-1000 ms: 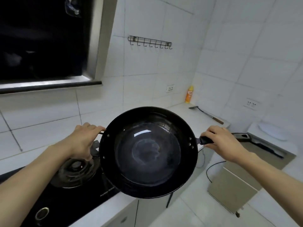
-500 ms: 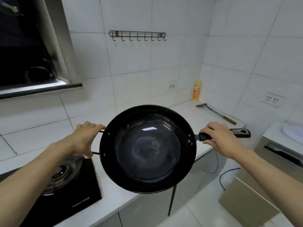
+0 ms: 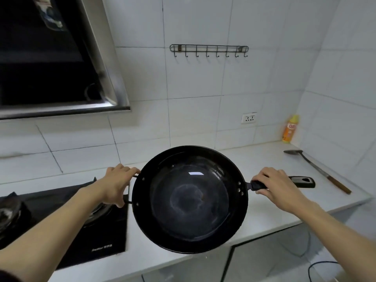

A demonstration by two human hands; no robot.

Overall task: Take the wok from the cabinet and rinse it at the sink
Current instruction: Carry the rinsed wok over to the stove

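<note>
Left hand (image 3: 117, 185) is clenched on the small loop handle at the wok's (image 3: 190, 199) left rim; right hand (image 3: 277, 187) grips the long black handle (image 3: 301, 181) on the opposite side, fingers wrapped over it near the rivets. The wok is held level above the white counter (image 3: 264, 165), its near rim overhanging the counter edge. Finish is black and glossy, with a pale ring-shaped mark at the centre of the bowl and a bright light reflection above that. Left of the wok, a black gas hob (image 3: 85, 231). Right of the wok, well apart, a spatula (image 3: 317, 169) lies on the counter; beyond the spatula, an orange bottle (image 3: 290, 129) stands in the corner.
</note>
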